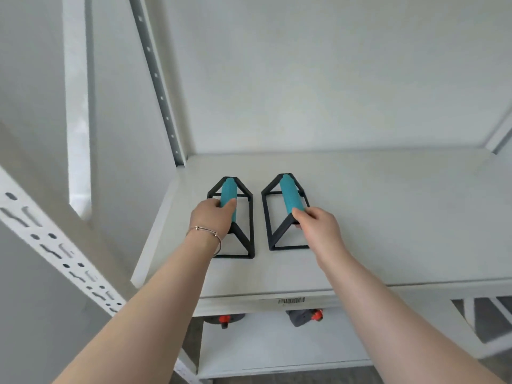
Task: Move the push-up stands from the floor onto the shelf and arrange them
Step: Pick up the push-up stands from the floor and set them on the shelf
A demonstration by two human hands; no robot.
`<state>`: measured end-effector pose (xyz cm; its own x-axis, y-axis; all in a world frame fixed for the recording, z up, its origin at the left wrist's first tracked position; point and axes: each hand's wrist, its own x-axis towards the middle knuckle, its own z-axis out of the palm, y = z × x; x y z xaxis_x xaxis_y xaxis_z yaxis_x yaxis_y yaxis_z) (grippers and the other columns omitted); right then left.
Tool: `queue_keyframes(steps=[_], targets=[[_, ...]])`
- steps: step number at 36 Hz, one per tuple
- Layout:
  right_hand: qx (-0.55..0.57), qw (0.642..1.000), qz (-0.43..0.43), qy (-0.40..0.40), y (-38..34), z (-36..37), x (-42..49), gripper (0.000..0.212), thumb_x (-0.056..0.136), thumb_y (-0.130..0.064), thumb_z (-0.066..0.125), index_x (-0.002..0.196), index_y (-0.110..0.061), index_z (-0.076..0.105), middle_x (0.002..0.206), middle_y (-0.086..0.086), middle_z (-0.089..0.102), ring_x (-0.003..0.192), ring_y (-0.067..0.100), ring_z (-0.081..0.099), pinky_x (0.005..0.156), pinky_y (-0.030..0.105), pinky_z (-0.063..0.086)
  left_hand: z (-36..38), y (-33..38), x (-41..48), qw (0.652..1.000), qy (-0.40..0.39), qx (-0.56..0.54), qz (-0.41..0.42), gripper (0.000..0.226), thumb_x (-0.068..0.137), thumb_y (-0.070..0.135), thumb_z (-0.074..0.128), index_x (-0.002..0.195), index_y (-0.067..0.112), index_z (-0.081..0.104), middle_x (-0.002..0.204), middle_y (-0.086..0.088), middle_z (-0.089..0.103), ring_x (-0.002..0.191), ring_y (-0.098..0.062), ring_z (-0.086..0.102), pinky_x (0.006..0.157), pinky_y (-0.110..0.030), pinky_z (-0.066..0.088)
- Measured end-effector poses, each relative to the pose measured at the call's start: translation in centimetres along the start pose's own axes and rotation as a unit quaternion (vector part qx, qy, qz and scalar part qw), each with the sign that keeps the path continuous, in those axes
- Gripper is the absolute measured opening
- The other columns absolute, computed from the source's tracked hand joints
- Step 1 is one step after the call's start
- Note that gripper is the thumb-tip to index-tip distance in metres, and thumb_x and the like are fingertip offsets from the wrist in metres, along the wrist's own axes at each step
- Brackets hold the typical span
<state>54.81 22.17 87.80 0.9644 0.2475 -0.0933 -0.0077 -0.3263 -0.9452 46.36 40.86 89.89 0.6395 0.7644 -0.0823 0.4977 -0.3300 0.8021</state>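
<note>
Two push-up stands with black triangular frames and teal foam grips rest side by side on the white shelf (pixel 388 231), near its left end. My left hand (pixel 212 217), with a thin bracelet on the wrist, is wrapped around the near part of the left stand's (pixel 229 189) grip. My right hand (pixel 315 225) holds the near end of the right stand's (pixel 289 194) grip with fingers curled on it. Both stands point away from me, roughly parallel, with their bases flat on the shelf.
A grey perforated upright (pixel 158 81) rises at the shelf's back left corner, and a white slotted post (pixel 55 250) slants at the near left. The white wall stands behind. On the lower shelf lie dark objects with orange parts (pixel 307 317). A barcode label (pixel 291 300) marks the shelf's front edge.
</note>
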Motion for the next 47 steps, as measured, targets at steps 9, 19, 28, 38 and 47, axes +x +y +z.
queue_keyframes(steps=[9,19,28,38,47], targets=[[-0.046,0.998,-0.035,-0.021,1.1,-0.3,-0.2,0.025,0.089,-0.044,0.057,0.087,-0.022,0.067,0.09,0.003,0.072,0.076,0.021,0.063,0.066,0.031,0.043,0.2,-0.8,-0.6,0.999,0.041,-0.009,-0.015,0.035,0.09,0.043,0.052,0.108,0.016,0.064,0.086,0.002,0.061,0.078,-0.022,0.057,0.064,-0.028,0.038],[-0.171,0.965,-0.201,0.012,7.6,-7.4,-5.8,0.064,0.092,-0.039,0.062,0.146,-0.012,0.041,0.146,0.005,0.048,0.136,0.021,0.04,0.112,0.033,0.032,6.5,-1.8,-11.4,0.921,0.203,0.234,0.236,0.062,0.089,0.037,0.058,0.141,0.007,0.041,0.148,-0.015,0.042,0.14,-0.034,0.032,0.114,-0.052,0.026],[-0.367,0.857,-0.359,0.036,17.5,-19.5,-10.3,0.065,0.091,-0.049,0.054,0.142,-0.01,0.046,0.146,0.008,0.05,0.139,0.03,0.04,0.115,0.052,0.029,17.9,-1.5,-26.5,0.877,0.09,0.401,0.249,0.068,0.095,0.044,0.043,0.152,0.012,0.021,0.161,-0.01,0.015,0.15,-0.027,0.005,0.119,-0.054,0.01],[-0.43,0.86,-0.272,-0.042,34.4,-29.7,-14.8,0.065,0.088,-0.043,0.063,0.14,-0.008,0.048,0.143,0.011,0.052,0.136,0.031,0.044,0.114,0.053,0.032,30.1,-8.2,-38.0,0.877,-0.065,0.453,0.145,0.067,0.098,0.045,0.035,0.153,0.014,0.014,0.163,-0.009,0.007,0.15,-0.027,-0.002,0.12,-0.051,0.004],[-0.488,0.862,-0.098,-0.101,54.0,-29.9,-17.3,0.061,0.083,-0.041,0.071,0.13,-0.005,0.055,0.13,0.014,0.06,0.119,0.035,0.056,0.1,0.048,0.043,41.3,-23.0,-41.6,0.859,-0.206,0.465,0.057,0.068,0.095,0.045,0.043,0.151,0.015,0.021,0.161,-0.009,0.016,0.149,-0.027,0.009,0.121,-0.044,0.011]])
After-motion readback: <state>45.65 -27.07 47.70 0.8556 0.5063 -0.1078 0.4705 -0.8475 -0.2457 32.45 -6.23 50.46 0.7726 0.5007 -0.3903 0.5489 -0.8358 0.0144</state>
